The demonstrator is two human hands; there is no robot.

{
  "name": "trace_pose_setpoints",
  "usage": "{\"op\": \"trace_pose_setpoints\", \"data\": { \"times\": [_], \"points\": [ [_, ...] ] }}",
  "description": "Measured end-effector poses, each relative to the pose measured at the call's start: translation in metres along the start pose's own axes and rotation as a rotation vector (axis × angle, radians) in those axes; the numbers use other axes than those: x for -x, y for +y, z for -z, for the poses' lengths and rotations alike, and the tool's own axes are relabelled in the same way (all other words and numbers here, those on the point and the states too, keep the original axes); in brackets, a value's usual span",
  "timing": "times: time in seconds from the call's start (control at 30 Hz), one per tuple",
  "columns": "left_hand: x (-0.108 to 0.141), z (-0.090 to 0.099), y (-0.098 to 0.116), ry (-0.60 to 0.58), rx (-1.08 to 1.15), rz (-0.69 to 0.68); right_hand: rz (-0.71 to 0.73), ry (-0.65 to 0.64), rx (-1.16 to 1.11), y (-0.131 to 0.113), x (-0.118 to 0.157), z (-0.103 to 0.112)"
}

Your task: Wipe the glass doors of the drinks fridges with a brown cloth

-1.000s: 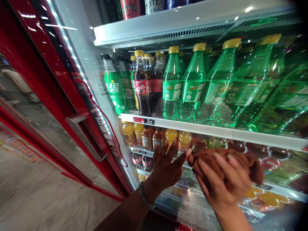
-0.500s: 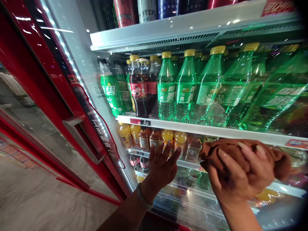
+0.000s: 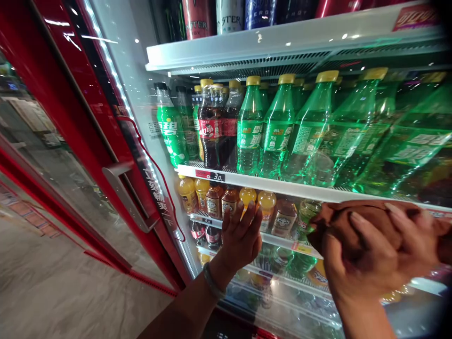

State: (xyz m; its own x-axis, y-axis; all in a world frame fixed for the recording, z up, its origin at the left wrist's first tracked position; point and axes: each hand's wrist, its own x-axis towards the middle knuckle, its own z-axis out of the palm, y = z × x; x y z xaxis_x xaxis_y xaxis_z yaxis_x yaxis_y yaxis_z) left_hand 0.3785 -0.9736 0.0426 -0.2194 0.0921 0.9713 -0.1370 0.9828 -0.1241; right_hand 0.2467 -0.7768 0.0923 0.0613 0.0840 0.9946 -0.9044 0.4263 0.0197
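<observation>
My right hand (image 3: 377, 254) is closed round a crumpled brown cloth (image 3: 374, 221), held in front of the shelf edge at the right. Left of it, my left hand (image 3: 242, 235) is raised with its fingers apart and nothing in it, and a band circles that wrist. Behind the left hand stand small orange juice bottles (image 3: 266, 201) and brown bottles (image 3: 284, 219). The shelf above carries green bottles (image 3: 278, 129) with yellow caps and dark cola bottles (image 3: 211, 132). Whether either hand touches the glass in front of the shelves cannot be made out.
Cans (image 3: 229, 16) stand on the top shelf (image 3: 212, 49). At the left is a red door frame (image 3: 81, 108) with a metal handle (image 3: 130, 197). A red cord (image 3: 155, 162) hangs beside a light strip. Grey floor (image 3: 70, 292) shows at the lower left.
My right hand has moved right with the cloth. The left hand stays in nearly the same place, its fingers a little closer together. The shelves and door frame appear shifted slightly right.
</observation>
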Motion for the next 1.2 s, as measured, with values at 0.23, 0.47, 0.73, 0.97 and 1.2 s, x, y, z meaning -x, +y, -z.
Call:
{"op": "trace_pose_setpoints", "data": {
  "times": [0.23,0.47,0.73,0.97,1.2],
  "points": [
    [0.003,-0.001,0.003,-0.006,-0.010,0.014,0.086,-0.324,-0.165,-0.043,0.077,0.007],
    [0.000,-0.002,0.005,0.015,-0.069,0.016,-0.022,-0.136,-0.093,-0.005,0.018,0.012],
    [0.008,0.003,0.004,-0.031,-0.031,0.003,0.090,-0.304,-0.184,-0.061,0.051,-0.017],
    [0.011,0.004,0.003,-0.059,-0.027,-0.003,0.066,-0.376,-0.197,-0.022,0.067,0.016],
    [0.011,0.001,0.005,-0.016,-0.020,0.016,0.072,-0.181,-0.145,-0.048,0.005,-0.025]
  ]
}}
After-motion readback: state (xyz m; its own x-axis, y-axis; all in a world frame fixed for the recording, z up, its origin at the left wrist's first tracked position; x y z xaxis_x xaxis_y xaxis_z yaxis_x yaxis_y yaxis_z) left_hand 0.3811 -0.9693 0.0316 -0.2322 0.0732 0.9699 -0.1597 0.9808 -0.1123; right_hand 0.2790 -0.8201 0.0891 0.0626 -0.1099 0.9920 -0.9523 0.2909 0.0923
